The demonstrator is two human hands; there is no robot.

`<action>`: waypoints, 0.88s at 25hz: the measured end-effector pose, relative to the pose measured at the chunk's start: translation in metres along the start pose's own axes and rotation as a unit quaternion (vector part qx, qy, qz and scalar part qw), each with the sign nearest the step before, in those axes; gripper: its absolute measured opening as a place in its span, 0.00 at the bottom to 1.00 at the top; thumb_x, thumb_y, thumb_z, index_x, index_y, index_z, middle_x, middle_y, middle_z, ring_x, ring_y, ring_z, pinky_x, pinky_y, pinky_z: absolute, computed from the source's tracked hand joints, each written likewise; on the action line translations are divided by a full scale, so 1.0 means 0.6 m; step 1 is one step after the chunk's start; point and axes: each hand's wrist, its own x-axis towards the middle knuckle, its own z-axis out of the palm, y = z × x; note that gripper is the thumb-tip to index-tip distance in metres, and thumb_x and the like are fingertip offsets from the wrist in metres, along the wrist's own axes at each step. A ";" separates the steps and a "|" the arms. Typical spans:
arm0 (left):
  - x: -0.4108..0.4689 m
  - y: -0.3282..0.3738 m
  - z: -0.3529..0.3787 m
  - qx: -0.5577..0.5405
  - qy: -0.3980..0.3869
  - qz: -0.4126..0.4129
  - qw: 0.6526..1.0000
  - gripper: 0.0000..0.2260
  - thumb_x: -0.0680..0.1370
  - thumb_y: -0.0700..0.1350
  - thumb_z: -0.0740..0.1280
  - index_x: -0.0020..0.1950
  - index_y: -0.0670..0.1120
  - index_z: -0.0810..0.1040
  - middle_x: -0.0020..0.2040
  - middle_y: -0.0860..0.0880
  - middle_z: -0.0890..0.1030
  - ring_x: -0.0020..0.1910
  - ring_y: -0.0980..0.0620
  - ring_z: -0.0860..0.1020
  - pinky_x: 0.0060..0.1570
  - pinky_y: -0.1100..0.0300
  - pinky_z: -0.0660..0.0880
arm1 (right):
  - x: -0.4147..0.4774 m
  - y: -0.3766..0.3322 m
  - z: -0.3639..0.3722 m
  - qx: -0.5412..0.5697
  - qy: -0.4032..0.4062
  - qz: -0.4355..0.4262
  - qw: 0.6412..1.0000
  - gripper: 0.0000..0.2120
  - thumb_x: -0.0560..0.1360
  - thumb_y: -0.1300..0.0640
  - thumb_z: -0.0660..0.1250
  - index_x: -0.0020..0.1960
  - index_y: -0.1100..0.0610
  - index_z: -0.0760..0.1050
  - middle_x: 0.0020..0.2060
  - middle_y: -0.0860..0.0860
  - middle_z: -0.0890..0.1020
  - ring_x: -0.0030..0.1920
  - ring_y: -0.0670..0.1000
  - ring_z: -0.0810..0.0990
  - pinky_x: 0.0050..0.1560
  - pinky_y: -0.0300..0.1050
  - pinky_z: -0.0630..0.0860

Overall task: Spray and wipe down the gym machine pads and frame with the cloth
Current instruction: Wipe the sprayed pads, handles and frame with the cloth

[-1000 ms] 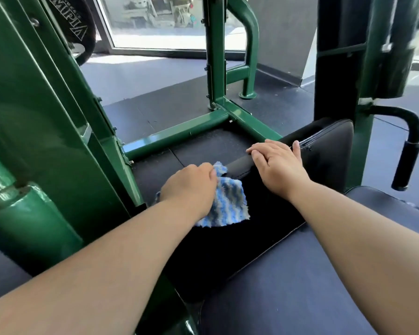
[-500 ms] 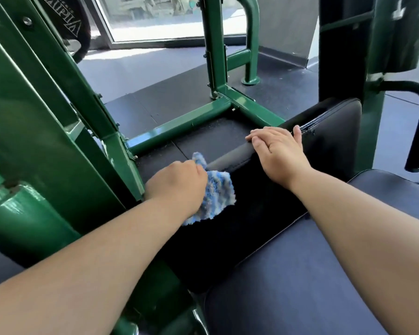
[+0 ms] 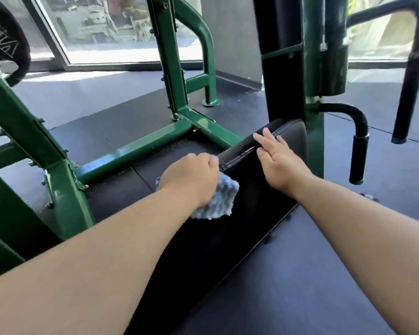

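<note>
A blue and white cloth (image 3: 219,199) is bunched under my left hand (image 3: 191,177), which grips it and presses it against the near side of the black upright pad (image 3: 290,136). My right hand (image 3: 276,160) rests flat on that pad's top edge, fingers straight and spread. The dark seat pad (image 3: 300,274) lies below both forearms. Green frame bars (image 3: 136,146) run across the floor just beyond the pad. No spray bottle is in view.
A thick green frame post (image 3: 58,184) stands close on the left. Green uprights (image 3: 169,56) rise behind, near the window. Two black-gripped handles (image 3: 359,155) hang at the right. A black weight plate (image 3: 7,44) sits at top left. Dark rubber floor (image 3: 107,97) surrounds the machine.
My left hand has slid the cloth along the pad's side, first toward the left end, then back right toward my right hand. The right hand stays on the pad's top edge.
</note>
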 end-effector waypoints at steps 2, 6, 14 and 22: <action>-0.039 -0.042 0.002 0.032 -0.026 -0.049 0.998 0.11 0.83 0.47 0.48 0.58 0.47 0.68 0.56 0.45 0.74 0.51 0.43 0.73 0.50 0.50 0.72 | 0.018 0.013 -0.006 -0.033 0.037 0.006 0.999 0.21 0.83 0.53 0.48 0.76 0.45 0.59 0.78 0.44 0.52 0.77 0.48 0.45 0.76 0.53 0.42; -0.035 -0.031 -0.008 0.129 -0.079 -0.039 0.988 0.04 0.80 0.39 0.50 0.51 0.46 0.62 0.47 0.45 0.68 0.44 0.45 0.70 0.44 0.54 0.72 | 0.059 0.056 -0.035 0.038 0.066 0.054 0.996 0.22 0.83 0.54 0.48 0.77 0.48 0.57 0.78 0.44 0.50 0.78 0.48 0.45 0.77 0.51 0.43; 0.241 0.178 0.026 -0.084 0.030 0.069 0.994 0.18 0.83 0.48 0.47 0.58 0.42 0.72 0.58 0.40 0.75 0.54 0.40 0.74 0.46 0.53 0.64 | 0.071 0.106 -0.040 0.146 0.056 0.014 0.988 0.27 0.80 0.63 0.54 0.75 0.43 0.60 0.76 0.39 0.54 0.74 0.36 0.53 0.70 0.33 0.52; 0.101 0.075 0.040 0.073 0.039 0.061 0.995 0.14 0.80 0.48 0.43 0.61 0.50 0.63 0.55 0.48 0.69 0.48 0.45 0.72 0.40 0.54 0.66 | 0.116 0.127 -0.068 0.142 0.083 0.146 0.976 0.26 0.82 0.42 0.48 0.78 0.44 0.49 0.78 0.43 0.51 0.76 0.47 0.53 0.74 0.45 0.49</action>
